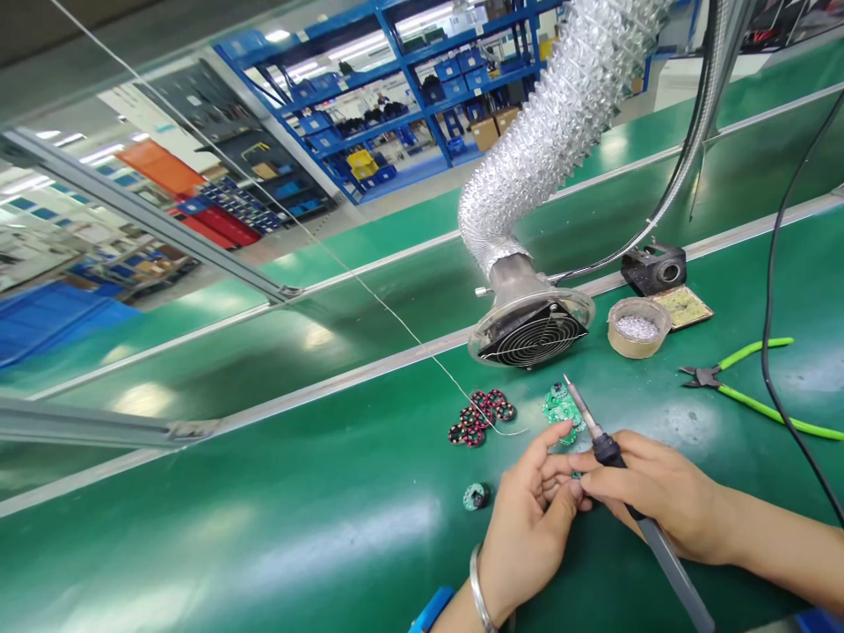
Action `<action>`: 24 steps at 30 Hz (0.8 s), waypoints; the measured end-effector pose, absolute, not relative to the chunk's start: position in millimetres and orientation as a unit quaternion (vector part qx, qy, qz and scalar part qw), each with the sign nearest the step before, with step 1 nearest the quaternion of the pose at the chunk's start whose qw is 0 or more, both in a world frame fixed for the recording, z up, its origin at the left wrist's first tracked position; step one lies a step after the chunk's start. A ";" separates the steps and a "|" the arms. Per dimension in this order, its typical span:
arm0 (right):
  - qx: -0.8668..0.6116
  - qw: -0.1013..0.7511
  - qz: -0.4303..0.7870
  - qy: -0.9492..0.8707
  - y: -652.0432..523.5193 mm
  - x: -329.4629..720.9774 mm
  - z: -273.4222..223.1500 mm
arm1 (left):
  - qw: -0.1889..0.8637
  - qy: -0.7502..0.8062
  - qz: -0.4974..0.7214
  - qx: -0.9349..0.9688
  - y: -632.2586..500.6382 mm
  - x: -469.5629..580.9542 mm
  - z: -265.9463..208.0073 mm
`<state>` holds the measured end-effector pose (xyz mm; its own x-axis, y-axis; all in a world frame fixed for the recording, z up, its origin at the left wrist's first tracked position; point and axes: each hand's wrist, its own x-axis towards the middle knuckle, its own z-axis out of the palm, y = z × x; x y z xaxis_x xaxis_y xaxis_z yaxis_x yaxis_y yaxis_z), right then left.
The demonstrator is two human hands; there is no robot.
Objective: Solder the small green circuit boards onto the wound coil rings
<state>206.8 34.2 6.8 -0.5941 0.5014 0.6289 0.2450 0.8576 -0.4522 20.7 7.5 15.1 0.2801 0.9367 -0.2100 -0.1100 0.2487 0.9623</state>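
Note:
My right hand (665,492) is closed around a soldering iron (607,448), its metal tip pointing up and away from me. My left hand (534,519), with a bangle on the wrist, meets it at the fingertips. Pinched there is a small green circuit board (576,475), mostly hidden by the fingers. Just beyond the hands lies a cluster of green circuit boards (560,409). Several black-and-red wound coils (478,418) sit to the left, where the end of a thin solder wire (448,374) hangs down. One round board assembly (476,497) stands alone beside my left hand.
A fume extractor fan (537,338) on a foil duct (547,132) hangs beyond the boards. At the right are a tub of metal bits (636,328), an iron stand (659,268), green-handled cutters (745,378) and a black cable (771,316). A blue object (432,611) lies at the lower edge.

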 end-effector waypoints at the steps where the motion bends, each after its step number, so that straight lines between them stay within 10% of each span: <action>1: -0.213 0.389 0.158 -0.882 35.2 209.0 7.1 | 0.653 0.447 0.398 0.464 7.7 19.5 14.8; 10: -0.327 0.380 0.254 -0.827 44.8 238.0 -9.9 | 0.375 0.438 0.351 0.738 21.2 6.4 0.2; 24: -0.234 0.286 0.292 -0.882 42.5 230.6 -5.2 | 0.349 0.376 0.352 0.783 26.4 4.5 -7.2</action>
